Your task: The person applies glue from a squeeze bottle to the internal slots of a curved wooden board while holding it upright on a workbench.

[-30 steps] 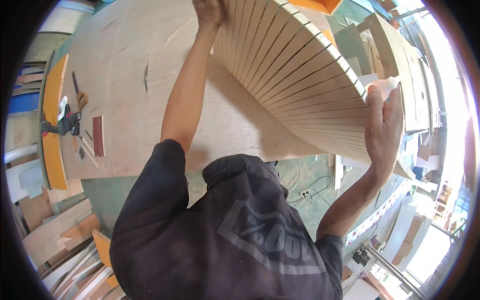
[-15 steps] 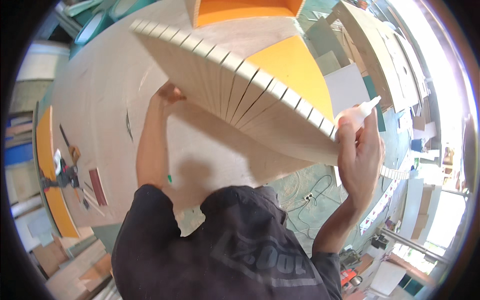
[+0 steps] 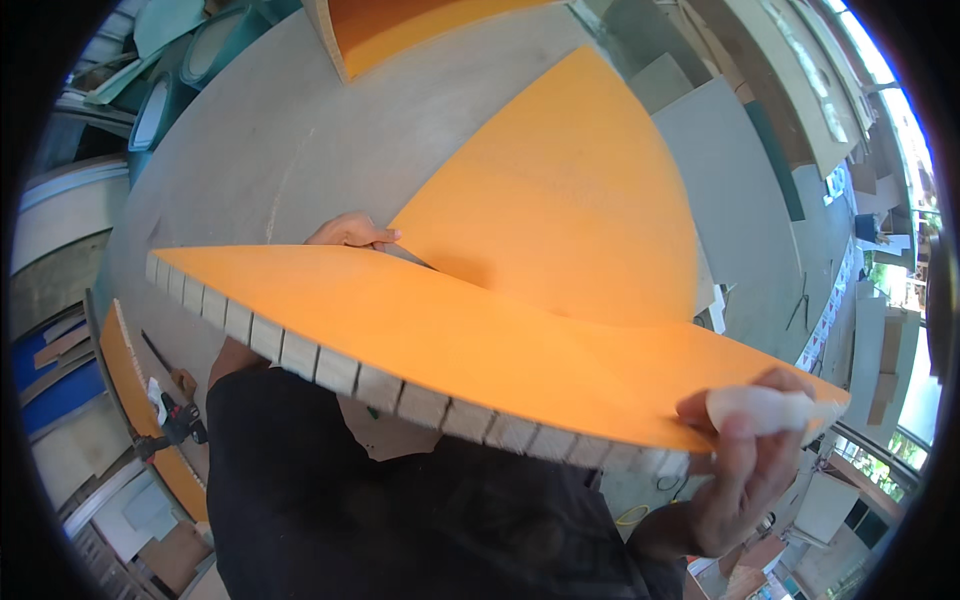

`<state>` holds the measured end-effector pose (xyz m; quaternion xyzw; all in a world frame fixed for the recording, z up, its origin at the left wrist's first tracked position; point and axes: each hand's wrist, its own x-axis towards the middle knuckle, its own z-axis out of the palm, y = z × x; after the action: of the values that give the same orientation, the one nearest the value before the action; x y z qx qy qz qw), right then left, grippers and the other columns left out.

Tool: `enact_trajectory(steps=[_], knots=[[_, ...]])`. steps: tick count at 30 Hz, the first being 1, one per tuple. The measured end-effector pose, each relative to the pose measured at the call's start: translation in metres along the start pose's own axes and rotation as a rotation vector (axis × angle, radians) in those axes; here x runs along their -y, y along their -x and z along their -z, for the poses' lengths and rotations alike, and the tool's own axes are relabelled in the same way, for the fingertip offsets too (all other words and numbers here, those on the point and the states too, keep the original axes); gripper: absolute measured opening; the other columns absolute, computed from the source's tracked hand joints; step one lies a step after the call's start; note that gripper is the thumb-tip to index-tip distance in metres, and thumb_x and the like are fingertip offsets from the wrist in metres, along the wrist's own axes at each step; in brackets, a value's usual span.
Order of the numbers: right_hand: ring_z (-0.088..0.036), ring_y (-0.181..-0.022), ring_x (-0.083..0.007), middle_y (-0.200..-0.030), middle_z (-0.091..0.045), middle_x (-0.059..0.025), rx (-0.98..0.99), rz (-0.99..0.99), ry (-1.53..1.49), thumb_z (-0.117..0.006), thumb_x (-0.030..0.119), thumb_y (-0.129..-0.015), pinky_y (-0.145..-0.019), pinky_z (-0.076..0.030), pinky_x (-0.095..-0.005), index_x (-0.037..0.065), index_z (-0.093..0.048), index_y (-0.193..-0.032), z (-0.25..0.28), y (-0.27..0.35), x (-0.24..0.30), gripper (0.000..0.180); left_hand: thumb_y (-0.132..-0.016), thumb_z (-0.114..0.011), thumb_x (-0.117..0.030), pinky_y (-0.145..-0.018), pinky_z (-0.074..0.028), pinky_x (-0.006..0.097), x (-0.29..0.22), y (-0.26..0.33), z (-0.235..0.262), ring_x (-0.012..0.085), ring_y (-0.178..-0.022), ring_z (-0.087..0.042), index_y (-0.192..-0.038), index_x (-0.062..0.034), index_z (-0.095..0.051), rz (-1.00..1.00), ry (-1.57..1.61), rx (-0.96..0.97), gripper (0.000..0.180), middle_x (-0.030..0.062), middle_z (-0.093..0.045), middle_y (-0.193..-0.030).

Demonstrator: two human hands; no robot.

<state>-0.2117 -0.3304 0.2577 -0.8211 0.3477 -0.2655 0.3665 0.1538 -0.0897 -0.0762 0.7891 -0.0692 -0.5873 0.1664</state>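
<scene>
A curved board [image 3: 420,335] with an orange face and a pale edge cut by many slots lies tilted across the view, slotted edge toward me. My left hand [image 3: 352,231] grips its far edge, with thumb and fingers showing beyond it and the rest of the arm hidden underneath. At the board's right end, my right hand [image 3: 745,470] is closed around a small white squeeze bottle [image 3: 765,410], its fingers also against the board. Beyond the board, a second orange panel [image 3: 570,180] lies on the worktable [image 3: 250,180].
An orange-lined box [image 3: 400,45] stands at the far side of the table. A power drill [image 3: 178,425] and an orange strip [image 3: 135,370] lie at the left. Teal cylinders [image 3: 215,50] are at the far left, and stacked sheets [image 3: 730,170] at the right.
The board has been tipped over, so its orange face now shows instead of its slotted pale face. My right hand with the bottle has come lower and nearer to me.
</scene>
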Motion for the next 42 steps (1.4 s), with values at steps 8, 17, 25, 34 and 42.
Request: enact_trajectory(steps=[8, 17, 25, 34, 42], knots=[[-0.056, -0.056, -0.0180, -0.075, -0.064, -0.0130, -0.019, 0.823, 0.369, -0.043, 0.031, -0.111, -0.048, -0.042, -0.0338, 0.004, -0.060, -0.119, -0.001, -0.019, -0.047, 0.033, -0.093, -0.075, -0.046, -0.063, -0.045, 0.039, -0.011, 0.011, 0.004, 0.0182, -0.066, -0.062, -0.074, -0.0012, -0.074, -0.034, -0.039, -0.053, 0.049, 0.0076, -0.068, -0.069], [-0.054, -0.049, -0.0166, -0.066, -0.056, -0.0054, 0.170, 0.591, 0.173, -0.046, 0.039, -0.110, -0.043, -0.039, -0.0258, 0.005, -0.059, -0.122, 0.005, -0.033, -0.030, 0.039, -0.091, -0.077, -0.042, -0.063, -0.046, 0.038, -0.016, -0.003, 0.024, 0.0187, -0.068, -0.062, -0.079, -0.0013, -0.073, -0.050, -0.164, 0.013, 0.042, 0.0077, -0.068, -0.072], [-0.061, -0.056, -0.0134, -0.102, -0.058, -0.0159, -0.038, 0.883, 0.376, -0.046, 0.040, -0.110, -0.042, -0.045, -0.0237, 0.010, -0.055, -0.133, 0.000, -0.026, -0.058, 0.039, -0.089, -0.079, -0.038, -0.064, -0.046, 0.038, -0.012, -0.005, 0.022, 0.0191, -0.071, -0.063, -0.084, -0.0015, -0.072, -0.056, -0.231, 0.048, 0.038, 0.0078, -0.068, -0.075], [-0.059, -0.054, -0.0119, -0.087, -0.061, -0.0102, 0.081, 0.799, 0.359, -0.044, 0.040, -0.111, -0.044, -0.039, -0.0231, 0.012, -0.056, -0.135, 0.006, -0.024, -0.044, 0.038, -0.086, -0.081, -0.034, -0.065, -0.047, 0.038, -0.018, -0.005, 0.026, 0.0196, -0.073, -0.063, -0.089, -0.0016, -0.071, -0.061, -0.278, 0.066, 0.034, 0.0080, -0.068, -0.078], [-0.054, -0.048, -0.0141, -0.057, -0.065, -0.0086, 0.168, 0.432, 0.140, -0.048, 0.029, -0.105, -0.046, -0.042, -0.0293, 0.000, -0.064, -0.089, -0.002, -0.040, -0.008, 0.036, -0.084, -0.083, -0.030, -0.066, -0.047, 0.038, -0.029, -0.015, 0.029, 0.0201, -0.075, -0.063, -0.093, -0.0017, -0.070, -0.077, -0.331, 0.091, 0.033, 0.0081, -0.067, -0.081]])
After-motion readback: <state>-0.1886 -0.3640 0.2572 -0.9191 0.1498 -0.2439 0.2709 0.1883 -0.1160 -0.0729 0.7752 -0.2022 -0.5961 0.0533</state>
